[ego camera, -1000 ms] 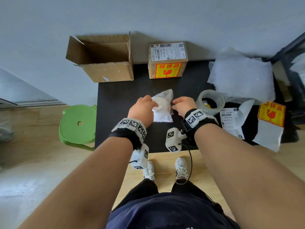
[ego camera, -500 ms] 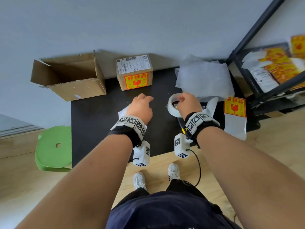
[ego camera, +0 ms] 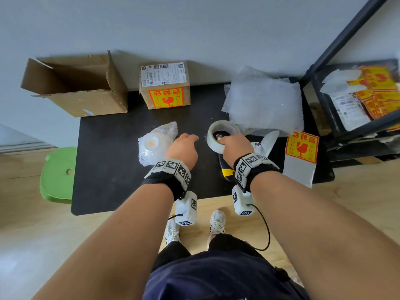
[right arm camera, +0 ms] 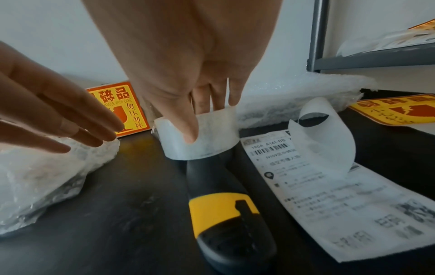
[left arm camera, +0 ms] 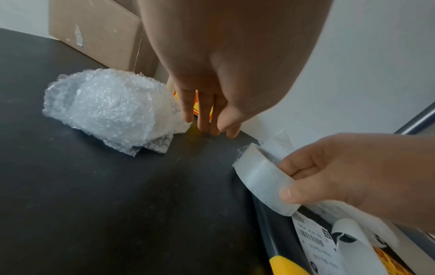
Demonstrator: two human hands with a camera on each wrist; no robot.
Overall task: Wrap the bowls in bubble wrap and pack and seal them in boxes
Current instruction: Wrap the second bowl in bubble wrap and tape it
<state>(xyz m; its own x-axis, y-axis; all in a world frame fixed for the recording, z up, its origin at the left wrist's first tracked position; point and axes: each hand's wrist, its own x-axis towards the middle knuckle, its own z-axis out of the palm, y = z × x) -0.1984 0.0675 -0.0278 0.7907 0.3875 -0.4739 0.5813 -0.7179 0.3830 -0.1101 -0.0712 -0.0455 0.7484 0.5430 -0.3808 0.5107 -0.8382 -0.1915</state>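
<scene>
Black-and-yellow handheld tool [right arm camera: 226,214]: front end hidden beneath clear tape roll [right arm camera: 202,137]. White shipping label [right arm camera: 329,197]: print blurred, unreadable.

Even soft daylight, faint shadows; wide-angle edge bending; wrist views slightly soft, close skin blurred.

Left hand [ego camera: 183,149] flat; right hand [ego camera: 234,146] gripping.

On the bench [ego camera: 104,161], the wrapped bowl [ego camera: 154,144] lies left of my tape roll [ego camera: 220,135]; two boxes [ego camera: 165,87] stand behind, bubble wrap [ego camera: 264,102] to the right.
</scene>
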